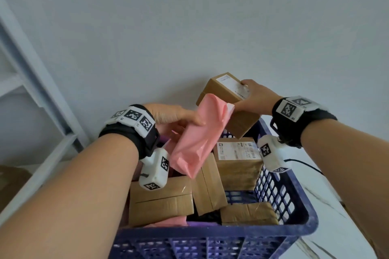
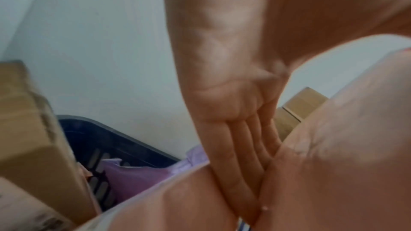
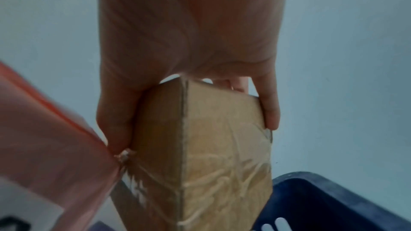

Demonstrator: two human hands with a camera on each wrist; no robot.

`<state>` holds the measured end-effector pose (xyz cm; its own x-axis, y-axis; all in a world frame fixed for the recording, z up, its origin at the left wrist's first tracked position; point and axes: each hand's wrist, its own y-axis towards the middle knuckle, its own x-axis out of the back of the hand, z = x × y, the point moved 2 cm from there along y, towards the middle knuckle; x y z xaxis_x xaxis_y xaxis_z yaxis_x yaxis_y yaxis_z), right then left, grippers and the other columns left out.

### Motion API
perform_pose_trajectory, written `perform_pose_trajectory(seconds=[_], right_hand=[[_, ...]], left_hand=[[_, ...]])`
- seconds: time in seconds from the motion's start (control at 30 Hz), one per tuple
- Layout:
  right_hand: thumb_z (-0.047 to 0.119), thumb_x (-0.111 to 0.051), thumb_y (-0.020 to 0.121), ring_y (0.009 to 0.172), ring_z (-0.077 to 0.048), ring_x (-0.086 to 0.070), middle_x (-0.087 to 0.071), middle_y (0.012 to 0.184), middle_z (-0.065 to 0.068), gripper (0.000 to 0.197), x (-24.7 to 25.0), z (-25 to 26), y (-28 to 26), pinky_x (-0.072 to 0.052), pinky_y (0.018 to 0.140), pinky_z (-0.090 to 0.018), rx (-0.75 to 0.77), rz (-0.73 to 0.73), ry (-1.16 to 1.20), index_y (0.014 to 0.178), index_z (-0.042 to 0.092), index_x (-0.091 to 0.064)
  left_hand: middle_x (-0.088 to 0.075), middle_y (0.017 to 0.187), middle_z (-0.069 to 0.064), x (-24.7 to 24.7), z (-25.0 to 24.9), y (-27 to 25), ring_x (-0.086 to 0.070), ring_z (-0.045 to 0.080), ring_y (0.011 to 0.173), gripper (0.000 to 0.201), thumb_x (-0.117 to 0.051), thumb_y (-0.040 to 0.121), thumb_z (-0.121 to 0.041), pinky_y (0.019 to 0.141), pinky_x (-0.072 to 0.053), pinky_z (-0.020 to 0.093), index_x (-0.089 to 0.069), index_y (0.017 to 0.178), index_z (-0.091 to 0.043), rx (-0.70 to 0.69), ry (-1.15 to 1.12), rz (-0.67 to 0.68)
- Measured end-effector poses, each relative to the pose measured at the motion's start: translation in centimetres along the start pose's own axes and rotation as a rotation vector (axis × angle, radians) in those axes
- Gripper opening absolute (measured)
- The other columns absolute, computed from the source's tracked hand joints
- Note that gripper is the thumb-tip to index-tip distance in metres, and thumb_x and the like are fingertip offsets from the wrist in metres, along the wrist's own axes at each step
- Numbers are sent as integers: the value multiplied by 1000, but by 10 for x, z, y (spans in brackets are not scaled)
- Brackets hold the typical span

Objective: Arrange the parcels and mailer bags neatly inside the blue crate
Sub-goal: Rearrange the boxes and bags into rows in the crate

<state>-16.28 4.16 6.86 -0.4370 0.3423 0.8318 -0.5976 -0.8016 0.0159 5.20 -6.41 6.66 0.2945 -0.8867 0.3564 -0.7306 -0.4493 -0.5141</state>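
The blue crate (image 1: 294, 231) stands in front of me, holding several brown cardboard parcels (image 1: 162, 200). My left hand (image 1: 176, 115) grips a pink mailer bag (image 1: 197, 134) above the crate's left half; in the left wrist view its fingers (image 2: 240, 155) lie along the pink mailer bag (image 2: 333, 147). My right hand (image 1: 254, 96) holds a brown parcel (image 1: 223, 90) with a white label, tilted above the crate's far right corner. In the right wrist view thumb and fingers (image 3: 270, 111) clamp the brown parcel (image 3: 211, 155) from both sides. The bag overlaps the parcel's lower edge.
A labelled parcel (image 1: 237, 160) lies at the crate's far right. A purple mailer bag (image 2: 133, 176) lies low at the crate's wall. A white shelf frame (image 1: 31, 94) stands to the left, a plain wall behind, and a marble-patterned surface (image 1: 336, 227) to the right.
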Motion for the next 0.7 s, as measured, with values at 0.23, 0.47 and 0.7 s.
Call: perform_pose_trajectory(seconds=[0.23, 0.47, 0.7], right_hand=[[61, -81, 53, 108, -27, -57, -51, 128, -5, 112, -14, -5, -5, -50, 91, -38, -32, 50, -106, 145, 27, -27], [64, -81, 47, 110, -26, -55, -49, 127, -5, 117, -26, 6, -5, -49, 92, -41, -13, 98, -120, 145, 31, -26], [60, -81, 52, 116, -26, -49, -45, 125, -6, 113, -38, 14, -11, -47, 95, -44, 25, 123, -201, 145, 32, -24]], left_hand=[[-69, 93, 14, 28, 0, -6, -65, 25, 73, 62, -60, 73, -63, 62, -54, 23, -63, 107, -12, 91, -183, -205], [-64, 83, 8, 47, 21, -9, -61, 21, 73, 62, -73, 63, -61, 67, -49, 21, -63, 98, -12, 174, 161, -495], [-49, 139, 5, 9, 42, 14, -49, 31, 125, 112, -61, 45, -82, 107, -38, 47, -38, 137, -22, 252, 811, -552]])
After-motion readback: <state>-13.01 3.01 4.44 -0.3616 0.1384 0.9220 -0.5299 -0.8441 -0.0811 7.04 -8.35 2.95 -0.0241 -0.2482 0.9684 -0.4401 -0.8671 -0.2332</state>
